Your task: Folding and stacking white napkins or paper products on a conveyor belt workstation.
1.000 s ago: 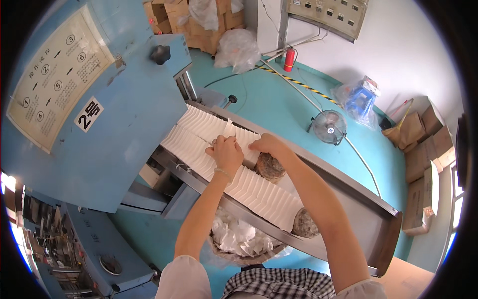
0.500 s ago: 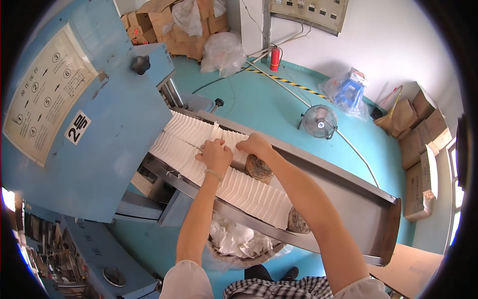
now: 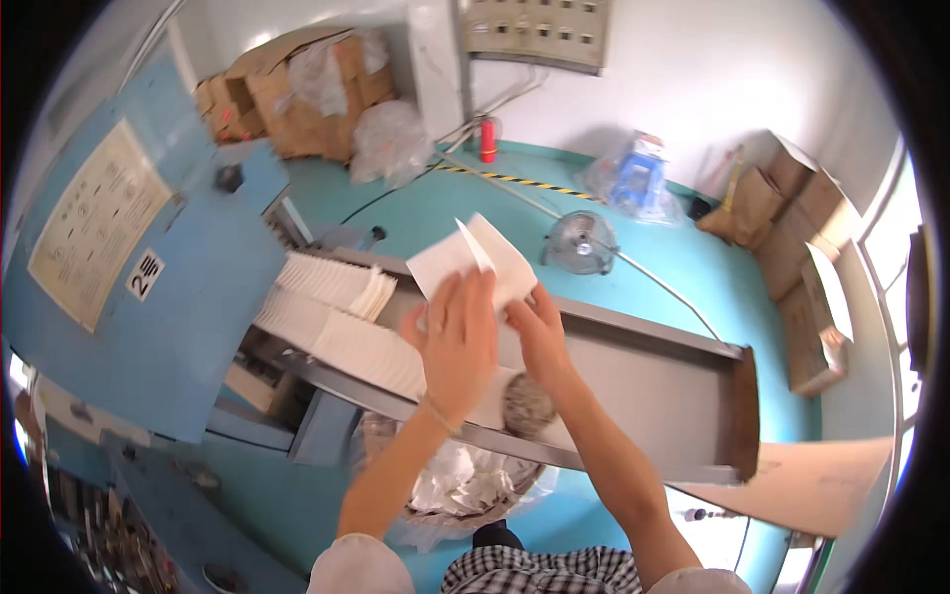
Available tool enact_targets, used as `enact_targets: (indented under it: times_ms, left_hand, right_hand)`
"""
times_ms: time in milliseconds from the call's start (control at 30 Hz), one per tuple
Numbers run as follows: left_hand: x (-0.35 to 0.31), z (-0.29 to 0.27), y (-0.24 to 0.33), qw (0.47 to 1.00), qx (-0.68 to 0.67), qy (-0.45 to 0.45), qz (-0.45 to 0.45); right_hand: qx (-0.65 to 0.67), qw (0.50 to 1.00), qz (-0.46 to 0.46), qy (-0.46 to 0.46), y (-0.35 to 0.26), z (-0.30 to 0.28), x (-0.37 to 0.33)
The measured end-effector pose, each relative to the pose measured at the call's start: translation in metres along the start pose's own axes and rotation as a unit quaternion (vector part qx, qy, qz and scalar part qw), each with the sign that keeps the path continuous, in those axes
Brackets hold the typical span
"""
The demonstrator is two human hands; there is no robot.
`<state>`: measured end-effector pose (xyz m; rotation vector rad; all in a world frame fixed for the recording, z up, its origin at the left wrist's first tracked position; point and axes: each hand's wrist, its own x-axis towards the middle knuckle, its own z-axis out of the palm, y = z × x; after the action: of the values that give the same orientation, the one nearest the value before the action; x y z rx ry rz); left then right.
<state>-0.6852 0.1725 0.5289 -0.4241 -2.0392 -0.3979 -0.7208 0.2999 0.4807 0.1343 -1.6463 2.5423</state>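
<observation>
In the head view, the left hand [image 3: 460,342] and the right hand [image 3: 539,332] together hold one bundle of folded white sheets [image 3: 506,262] over the metal trough's [image 3: 643,386] far long edge. Its corners point upward and away; its long axis cannot be told. Two white rows [image 3: 358,348] lie lengthwise, with one round block [image 3: 530,406] by the near edge.

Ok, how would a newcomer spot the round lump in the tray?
From the blue machine at left, follow the long metal tray rightward. The lump sits by the tray's near rim, just below the right hand in the picture. It's mottled grey-brown and rounded, unlike the row of white sheets to its left.
</observation>
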Motion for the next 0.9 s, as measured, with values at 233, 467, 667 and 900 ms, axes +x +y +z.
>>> enact_targets:
  times_ms: [233, 467, 667, 900]
  left_hand:
    - [-0.066, -0.072, 0.217, 0.962, -0.154, 0.022, 0.226]
    - [-0.159, -0.153, 0.407, 0.875, -0.353, 0.017, 0.331]
    - [-0.227, -0.222, 0.558, 0.76, -0.499, -0.066, 0.412]
    - [-0.293, -0.255, 0.709, 0.637, -0.602, -0.111, 0.469]
  right_hand:
    - [0.246, 0.965, 0.026, 0.082, -0.092, -0.135, -0.239]
    - [0.16, 0.927, -0.131, 0.312, -0.141, -0.222, -0.491]
    - [0.129, 0.845, -0.231, 0.465, -0.164, -0.278, -0.675]
    - [0.144, 0.713, -0.285, 0.624, -0.181, -0.332, -0.801]
